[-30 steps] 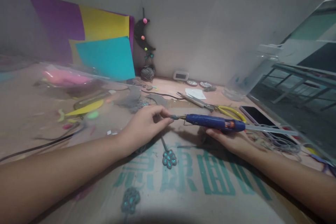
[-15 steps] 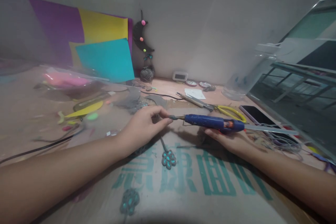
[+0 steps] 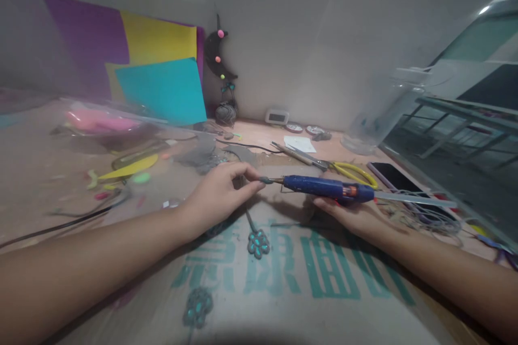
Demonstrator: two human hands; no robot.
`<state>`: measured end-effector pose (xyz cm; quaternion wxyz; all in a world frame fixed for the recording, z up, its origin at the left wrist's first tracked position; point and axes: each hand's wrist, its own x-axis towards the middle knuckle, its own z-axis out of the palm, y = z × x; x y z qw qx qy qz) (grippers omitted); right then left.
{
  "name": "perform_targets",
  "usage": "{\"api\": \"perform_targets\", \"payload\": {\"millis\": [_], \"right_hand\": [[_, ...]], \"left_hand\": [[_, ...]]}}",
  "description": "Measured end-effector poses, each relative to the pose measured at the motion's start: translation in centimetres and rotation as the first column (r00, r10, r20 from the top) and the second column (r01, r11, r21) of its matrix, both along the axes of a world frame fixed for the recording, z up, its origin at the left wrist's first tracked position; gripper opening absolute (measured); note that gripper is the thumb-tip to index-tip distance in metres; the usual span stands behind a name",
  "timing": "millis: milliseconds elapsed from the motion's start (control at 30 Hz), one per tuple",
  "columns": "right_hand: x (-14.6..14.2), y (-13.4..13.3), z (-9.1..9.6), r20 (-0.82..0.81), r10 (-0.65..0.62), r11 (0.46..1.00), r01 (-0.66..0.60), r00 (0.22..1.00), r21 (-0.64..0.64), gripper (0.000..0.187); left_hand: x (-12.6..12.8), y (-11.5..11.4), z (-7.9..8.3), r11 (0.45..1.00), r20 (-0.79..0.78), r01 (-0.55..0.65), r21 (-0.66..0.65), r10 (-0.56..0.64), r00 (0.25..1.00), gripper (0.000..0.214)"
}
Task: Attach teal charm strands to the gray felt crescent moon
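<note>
My right hand (image 3: 343, 214) is wrapped round the handle of a blue hot glue gun (image 3: 313, 185). A translucent glue stick (image 3: 413, 199) juts from its back end. Between thumb and forefinger, my left hand (image 3: 226, 188) pinches a small grey piece (image 3: 265, 179). The gun's metal nozzle meets that piece, or sits very close to it. Below my left hand lies a grey flower ornament with turquoise petals (image 3: 258, 243); its stem runs up toward my fingers. Nearer to me is a second grey-and-turquoise flower (image 3: 198, 307). Both flowers rest on a printed board (image 3: 279, 302).
Yellow-handled scissors (image 3: 354, 172), a phone (image 3: 399, 178) and tangled cord (image 3: 433, 218) lie on the right. A clear plastic jug (image 3: 364, 124) stands behind them. Coloured sheets (image 3: 162, 91) and a hanging moon (image 3: 216, 54) are at the back. Scraps and a black cable (image 3: 60, 225) lie left.
Hands, glue gun and small grey piece keep the same pose against each other. The whole view has shifted very slightly.
</note>
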<state>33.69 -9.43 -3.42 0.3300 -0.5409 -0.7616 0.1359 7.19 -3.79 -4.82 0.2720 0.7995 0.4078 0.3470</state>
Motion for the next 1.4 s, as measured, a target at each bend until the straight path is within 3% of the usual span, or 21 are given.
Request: {"api": "perform_targets", "payload": {"millis": [267,733,1400], "right_hand": [[0.0,0.1,-0.3,-0.054,0.009,1.0,-0.008,0.999,0.004,0.02],[-0.1,-0.1,0.1,0.062,-0.019,0.999,0.018,0.998,0.029,0.026],[-0.4,-0.1,0.5,0.056,0.039,0.999,-0.04,0.998,0.008,0.021]], "left_hand": [[-0.1,-0.1,0.1,1.0,-0.007,-0.006,-0.002,0.006,1.0,0.019],[-0.2,-0.1,0.1,1.0,0.006,-0.006,-0.03,0.006,1.0,0.019],[-0.2,0.0,-0.1,1.0,0.011,0.011,-0.02,-0.011,1.0,0.019]]}}
